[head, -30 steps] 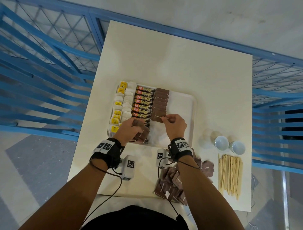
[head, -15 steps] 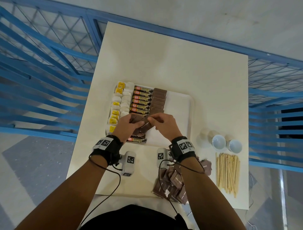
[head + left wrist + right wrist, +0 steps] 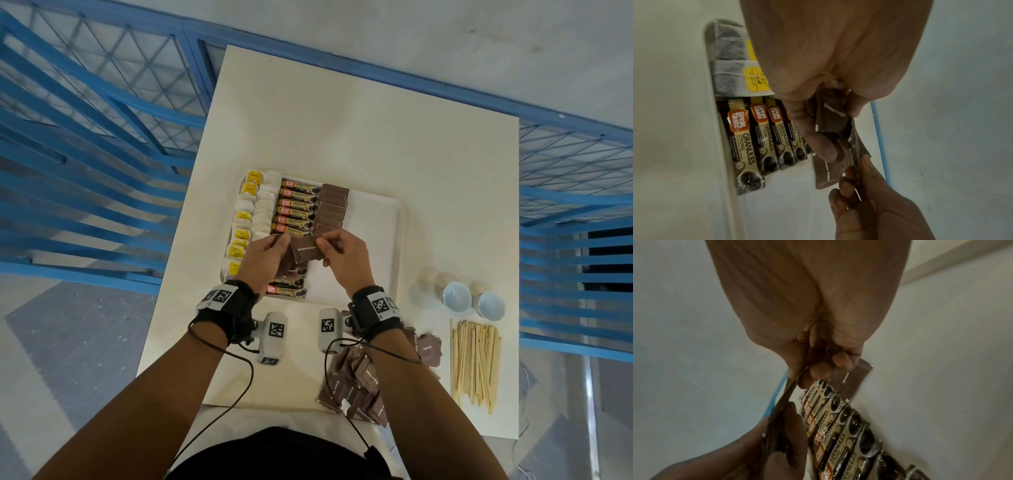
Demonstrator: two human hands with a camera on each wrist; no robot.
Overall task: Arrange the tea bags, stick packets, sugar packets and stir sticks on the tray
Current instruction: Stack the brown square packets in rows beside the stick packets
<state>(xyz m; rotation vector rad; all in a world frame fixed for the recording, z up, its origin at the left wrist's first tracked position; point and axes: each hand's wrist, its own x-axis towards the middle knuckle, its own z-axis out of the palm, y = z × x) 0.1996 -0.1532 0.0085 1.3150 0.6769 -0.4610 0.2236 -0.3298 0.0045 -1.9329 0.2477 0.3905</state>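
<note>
Right hand [image 3: 346, 257] pinches sugar packet [image 3: 306, 252] (brown); left hand [image 3: 263, 260] grips packet stack [image 3: 833, 116].

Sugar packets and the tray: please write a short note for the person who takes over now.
Left hand holds a small stack of brown sugar packets. Right hand pinches the top packet.
Done: tea bags, stick packets and part of a sugar row lie on the tray.
Left: loose sugar pile and stir sticks, both on the table.
</note>
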